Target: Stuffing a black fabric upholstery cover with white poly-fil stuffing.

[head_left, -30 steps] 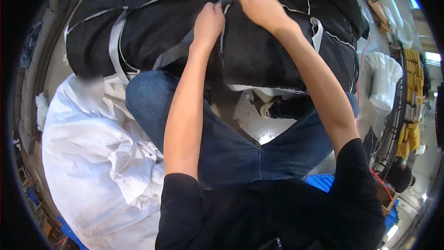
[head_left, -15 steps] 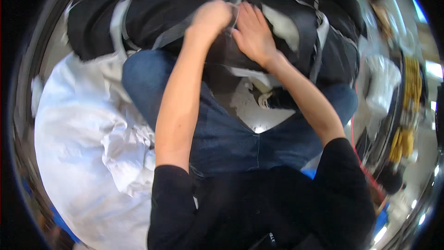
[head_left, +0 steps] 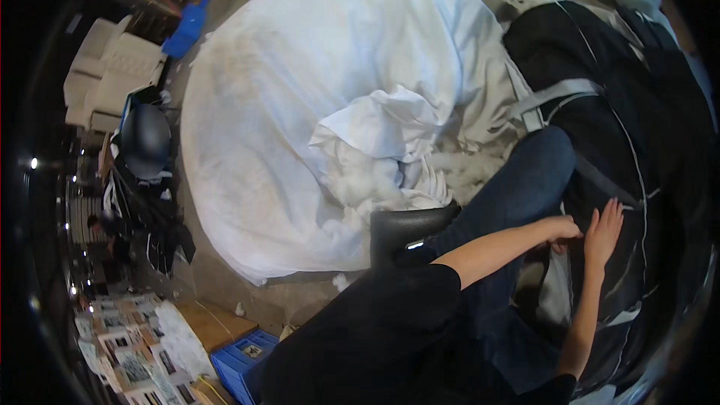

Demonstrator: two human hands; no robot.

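A large black fabric cover with light grey piping and straps lies over and beyond my legs at the right. My right hand rests on it with fingers stretched out and nearly together. Close by, my left hand is curled shut at the fabric; what its fingers hold, if anything, is hidden. To the left sits a big round white sack, its crumpled opening showing fluffy white stuffing. A grey strap runs across the cover's near left part, beside the sack.
A black padded seat is under me, touching the sack's side. Lower left, a blue crate stands by a cardboard sheet. Cream upholstered furniture and a blue bin are farther off. Bits of stuffing lie on the floor.
The view has swung left, bringing the whole white sack into sight and shifting the black cover to the right. Both hands stay close together at the cover, the right still flat.
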